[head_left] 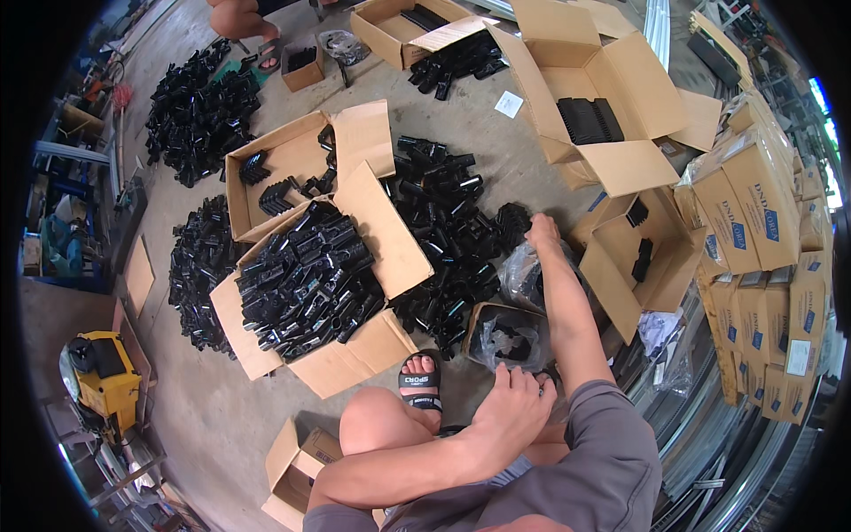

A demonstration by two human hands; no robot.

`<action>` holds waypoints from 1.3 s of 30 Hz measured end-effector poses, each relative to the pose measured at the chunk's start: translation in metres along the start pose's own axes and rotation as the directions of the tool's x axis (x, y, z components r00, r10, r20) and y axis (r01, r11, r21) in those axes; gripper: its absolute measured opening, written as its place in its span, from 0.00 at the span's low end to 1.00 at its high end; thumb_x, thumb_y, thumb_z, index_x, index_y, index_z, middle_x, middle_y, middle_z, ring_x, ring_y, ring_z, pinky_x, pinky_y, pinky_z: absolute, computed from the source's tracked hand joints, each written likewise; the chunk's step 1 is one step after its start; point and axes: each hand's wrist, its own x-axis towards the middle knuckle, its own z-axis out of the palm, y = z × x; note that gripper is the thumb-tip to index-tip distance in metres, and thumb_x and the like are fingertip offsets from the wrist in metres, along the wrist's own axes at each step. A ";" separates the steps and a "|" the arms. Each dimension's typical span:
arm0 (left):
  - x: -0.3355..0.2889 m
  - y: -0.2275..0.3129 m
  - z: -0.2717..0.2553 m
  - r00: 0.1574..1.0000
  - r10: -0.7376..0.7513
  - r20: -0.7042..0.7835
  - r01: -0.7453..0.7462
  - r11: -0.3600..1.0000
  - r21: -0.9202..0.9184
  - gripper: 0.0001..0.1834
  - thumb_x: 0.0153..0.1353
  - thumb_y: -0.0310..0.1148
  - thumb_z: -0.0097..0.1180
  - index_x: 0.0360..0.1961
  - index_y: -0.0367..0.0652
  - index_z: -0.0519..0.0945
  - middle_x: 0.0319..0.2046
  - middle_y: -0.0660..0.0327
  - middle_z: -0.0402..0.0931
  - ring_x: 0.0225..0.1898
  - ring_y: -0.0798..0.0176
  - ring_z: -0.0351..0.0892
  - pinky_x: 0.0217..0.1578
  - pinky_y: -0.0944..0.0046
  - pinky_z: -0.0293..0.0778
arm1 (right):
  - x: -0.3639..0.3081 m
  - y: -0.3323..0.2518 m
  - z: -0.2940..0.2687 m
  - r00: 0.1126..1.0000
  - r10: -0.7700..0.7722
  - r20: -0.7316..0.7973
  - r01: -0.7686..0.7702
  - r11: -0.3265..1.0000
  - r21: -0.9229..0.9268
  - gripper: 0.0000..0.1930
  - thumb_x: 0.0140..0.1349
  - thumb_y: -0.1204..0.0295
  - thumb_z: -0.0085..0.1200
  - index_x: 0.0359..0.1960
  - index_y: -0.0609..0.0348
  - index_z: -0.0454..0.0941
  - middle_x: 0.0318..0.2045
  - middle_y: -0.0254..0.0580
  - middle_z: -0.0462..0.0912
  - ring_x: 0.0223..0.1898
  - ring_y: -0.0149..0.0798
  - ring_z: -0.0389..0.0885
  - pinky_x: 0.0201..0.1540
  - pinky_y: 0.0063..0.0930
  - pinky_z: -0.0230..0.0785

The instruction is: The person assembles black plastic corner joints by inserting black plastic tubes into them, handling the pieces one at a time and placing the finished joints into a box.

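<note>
My right hand [542, 232] reaches forward with fingers closed at the edge of a small cluster of black plastic parts [512, 222]. That cluster sits at the right side of a long heap of loose black tubular parts [439, 195]. Close to my body, my left hand [514, 403] has its fingers curled; something dark shows at the fingertips, too small to name. Just beyond it stands a small carton [479, 321] lined with a clear plastic bag [519, 341], with black pieces inside. Another clear bag [519, 275] lies under my right wrist.
An overfull open carton of black parts [310, 275] stands left of centre, a second carton [239, 199] behind it. Open cartons [612, 168] [612, 266] stand right, near stacked boxes [745, 208]. More black heaps [204, 106] lie left. A person's foot [269, 55] shows at the back.
</note>
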 end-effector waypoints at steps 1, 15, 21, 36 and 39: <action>0.001 -0.001 -0.001 1.000 -0.002 0.000 0.002 1.000 -0.005 0.29 0.60 0.36 0.55 0.62 0.36 0.70 0.43 0.50 0.77 0.50 0.50 0.76 0.54 0.51 0.67 | -0.001 0.004 0.000 0.999 -0.006 -0.035 0.006 1.000 0.000 0.23 0.50 0.69 0.71 0.49 0.58 0.81 0.50 0.55 0.82 0.54 0.57 0.79 0.57 0.43 0.73; 0.015 0.004 0.003 0.999 -0.039 0.034 0.039 0.999 -0.020 0.28 0.61 0.39 0.57 0.62 0.43 0.70 0.43 0.55 0.80 0.47 0.52 0.79 0.49 0.52 0.71 | -0.054 0.013 -0.053 0.858 -0.395 -0.328 0.416 0.909 -0.007 0.25 0.53 0.81 0.61 0.55 0.54 0.75 0.38 0.50 0.84 0.42 0.53 0.82 0.47 0.45 0.74; 0.018 -0.002 -0.008 0.995 -0.071 -0.075 0.064 0.995 -0.081 0.32 0.59 0.44 0.63 0.61 0.44 0.69 0.40 0.58 0.81 0.46 0.55 0.80 0.47 0.54 0.71 | -0.113 0.010 -0.101 0.751 -0.459 -0.474 0.570 0.813 0.117 0.18 0.52 0.79 0.64 0.47 0.59 0.80 0.34 0.47 0.82 0.38 0.48 0.81 0.44 0.39 0.74; 0.040 -0.097 -0.044 0.985 -0.170 -0.010 0.005 0.088 -0.996 0.25 0.65 0.46 0.61 0.54 0.38 0.75 0.43 0.64 0.80 0.42 0.72 0.79 0.42 0.66 0.79 | -0.302 -0.011 -0.195 0.692 -0.454 -0.562 0.718 0.349 0.603 0.15 0.58 0.83 0.61 0.49 0.67 0.81 0.37 0.40 0.85 0.39 0.28 0.82 0.44 0.23 0.75; 0.041 -0.104 -0.037 0.847 -0.513 -0.141 0.183 0.530 -0.828 0.21 0.62 0.44 0.64 0.44 0.35 0.80 0.38 0.57 0.82 0.38 0.69 0.80 0.34 0.64 0.77 | -0.280 -0.008 -0.169 0.769 -0.312 -0.558 0.639 0.332 0.694 0.15 0.58 0.83 0.60 0.48 0.67 0.81 0.37 0.40 0.85 0.38 0.28 0.82 0.44 0.24 0.76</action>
